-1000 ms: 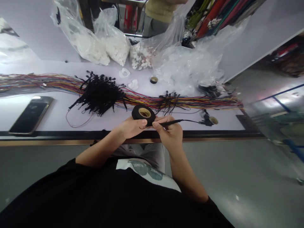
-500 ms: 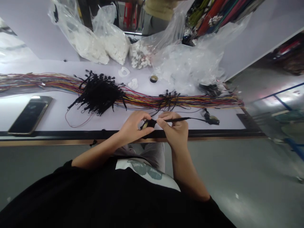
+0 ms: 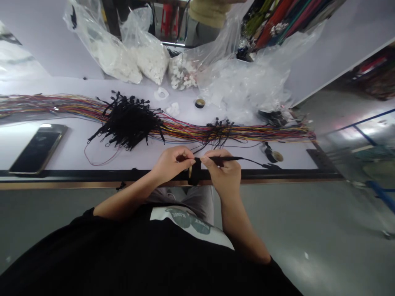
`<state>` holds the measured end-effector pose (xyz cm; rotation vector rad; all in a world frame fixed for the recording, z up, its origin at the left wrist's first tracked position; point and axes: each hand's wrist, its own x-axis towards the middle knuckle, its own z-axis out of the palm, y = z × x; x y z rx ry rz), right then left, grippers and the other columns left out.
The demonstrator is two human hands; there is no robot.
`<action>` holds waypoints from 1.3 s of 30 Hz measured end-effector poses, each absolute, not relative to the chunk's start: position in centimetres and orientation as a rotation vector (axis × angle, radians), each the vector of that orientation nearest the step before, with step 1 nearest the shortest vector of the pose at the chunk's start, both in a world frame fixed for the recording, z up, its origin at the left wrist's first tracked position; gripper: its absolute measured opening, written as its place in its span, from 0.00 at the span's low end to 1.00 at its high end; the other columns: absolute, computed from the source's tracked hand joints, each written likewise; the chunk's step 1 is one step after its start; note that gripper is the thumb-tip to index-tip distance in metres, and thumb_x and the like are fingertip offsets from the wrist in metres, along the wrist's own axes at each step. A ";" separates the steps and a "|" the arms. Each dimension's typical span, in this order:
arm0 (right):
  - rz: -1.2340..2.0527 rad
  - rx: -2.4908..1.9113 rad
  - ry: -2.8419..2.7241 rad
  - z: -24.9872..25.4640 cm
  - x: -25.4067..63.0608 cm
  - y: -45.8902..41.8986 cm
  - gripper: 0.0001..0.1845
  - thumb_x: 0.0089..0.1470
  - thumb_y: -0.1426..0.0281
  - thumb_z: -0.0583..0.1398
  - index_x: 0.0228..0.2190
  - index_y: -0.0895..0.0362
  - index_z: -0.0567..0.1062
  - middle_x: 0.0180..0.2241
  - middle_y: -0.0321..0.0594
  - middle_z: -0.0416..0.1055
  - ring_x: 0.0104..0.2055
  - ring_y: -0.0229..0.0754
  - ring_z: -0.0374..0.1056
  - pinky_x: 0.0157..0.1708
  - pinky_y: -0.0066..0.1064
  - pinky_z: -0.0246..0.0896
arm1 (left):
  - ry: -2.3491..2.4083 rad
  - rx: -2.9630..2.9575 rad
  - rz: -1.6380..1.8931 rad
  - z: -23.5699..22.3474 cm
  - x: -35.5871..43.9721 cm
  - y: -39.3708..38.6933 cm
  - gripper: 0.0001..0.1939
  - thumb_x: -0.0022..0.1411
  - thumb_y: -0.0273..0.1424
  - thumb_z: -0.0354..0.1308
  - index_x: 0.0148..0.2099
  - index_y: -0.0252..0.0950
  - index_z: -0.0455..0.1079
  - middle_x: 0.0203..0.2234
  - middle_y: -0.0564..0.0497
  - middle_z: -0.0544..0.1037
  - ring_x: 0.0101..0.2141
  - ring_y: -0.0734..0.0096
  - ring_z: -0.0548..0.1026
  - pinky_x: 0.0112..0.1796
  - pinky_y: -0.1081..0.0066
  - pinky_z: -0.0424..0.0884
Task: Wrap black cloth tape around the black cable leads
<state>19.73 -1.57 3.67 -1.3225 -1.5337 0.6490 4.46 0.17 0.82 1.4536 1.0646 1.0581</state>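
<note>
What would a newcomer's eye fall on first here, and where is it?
Probably the heap of black cables, sprawled over the coloured wires left of centre on the table. Next come the left hand and right hand, close together at the table's near edge, the right holding a slim cable, with a tape roll between them. Behind the wires, clear bags of white parts stand out.

Black cable (image 3: 230, 158), tape roll (image 3: 194, 173), at table edge (image 3: 290, 174).
Cable taped thick, roughly level, thin lead rightward; roll edge-on just below, yellowish core partly visible.
</note>
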 end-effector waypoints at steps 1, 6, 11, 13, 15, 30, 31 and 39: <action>0.679 -1.343 -1.546 3.7 19.6 -1.6 0.06 0.46 0.66 0.62 0.23 0.53 0.72 0.24 0.32 0.72 0.27 0.38 0.67 0.31 0.31 0.62 | 1.093 1.449 1.065 0.9 4.5 0.1 0.04 0.50 0.29 0.59 0.27 0.34 0.69 0.20 0.55 0.72 0.22 0.78 0.67 0.25 0.77 0.63; 0.805 -1.404 -1.565 3.6 19.5 -1.7 0.06 0.47 0.65 0.61 0.26 0.54 0.71 0.24 0.32 0.71 0.24 0.37 0.67 0.29 0.31 0.63 | 1.159 1.461 1.136 1.4 5.0 -0.6 0.06 0.51 0.29 0.59 0.24 0.35 0.68 0.20 0.54 0.74 0.24 0.77 0.70 0.27 0.75 0.65; 0.692 -1.416 -1.549 3.0 19.5 -1.7 0.06 0.48 0.65 0.60 0.25 0.54 0.70 0.26 0.34 0.72 0.28 0.39 0.70 0.31 0.32 0.63 | 0.938 1.004 1.140 1.3 5.4 -1.0 0.09 0.47 0.33 0.64 0.27 0.33 0.69 0.17 0.55 0.74 0.21 0.75 0.73 0.28 0.72 0.71; 0.687 -1.389 -1.522 2.6 19.3 -1.8 0.07 0.49 0.64 0.60 0.25 0.53 0.69 0.30 0.36 0.74 0.31 0.40 0.71 0.33 0.34 0.64 | 0.846 0.800 1.121 1.0 5.4 -1.0 0.13 0.44 0.34 0.67 0.28 0.33 0.68 0.17 0.55 0.75 0.20 0.75 0.74 0.28 0.71 0.73; 0.670 -1.359 -1.504 2.2 19.1 -1.8 0.07 0.50 0.63 0.60 0.26 0.53 0.69 0.32 0.37 0.75 0.33 0.41 0.72 0.35 0.35 0.65 | 0.757 0.633 1.067 0.6 5.4 -0.8 0.15 0.42 0.34 0.68 0.28 0.33 0.67 0.16 0.55 0.74 0.19 0.75 0.74 0.28 0.71 0.73; 1.158 -1.211 -1.226 2.1 19.1 -1.0 0.14 0.41 0.61 0.64 0.18 0.55 0.68 0.16 0.29 0.65 0.19 0.34 0.61 0.22 0.28 0.57 | 0.608 0.676 0.922 -0.2 4.5 0.9 0.11 0.43 0.33 0.67 0.21 0.34 0.68 0.16 0.54 0.71 0.18 0.78 0.68 0.21 0.75 0.66; 1.161 -1.219 -1.234 2.1 19.2 -1.0 0.14 0.41 0.61 0.65 0.18 0.55 0.68 0.16 0.29 0.65 0.19 0.34 0.61 0.22 0.27 0.56 | 0.612 0.736 0.941 0.1 4.3 0.9 0.11 0.41 0.32 0.68 0.21 0.34 0.68 0.16 0.55 0.71 0.18 0.78 0.68 0.21 0.75 0.65; 0.555 -1.178 -1.690 3.4 19.6 -0.5 0.09 0.43 0.68 0.64 0.17 0.53 0.71 0.30 0.36 0.69 0.38 0.43 0.66 0.44 0.40 0.59 | 0.706 1.197 0.915 2.0 2.5 1.8 0.10 0.47 0.32 0.64 0.33 0.33 0.72 0.20 0.55 0.73 0.20 0.78 0.68 0.24 0.75 0.66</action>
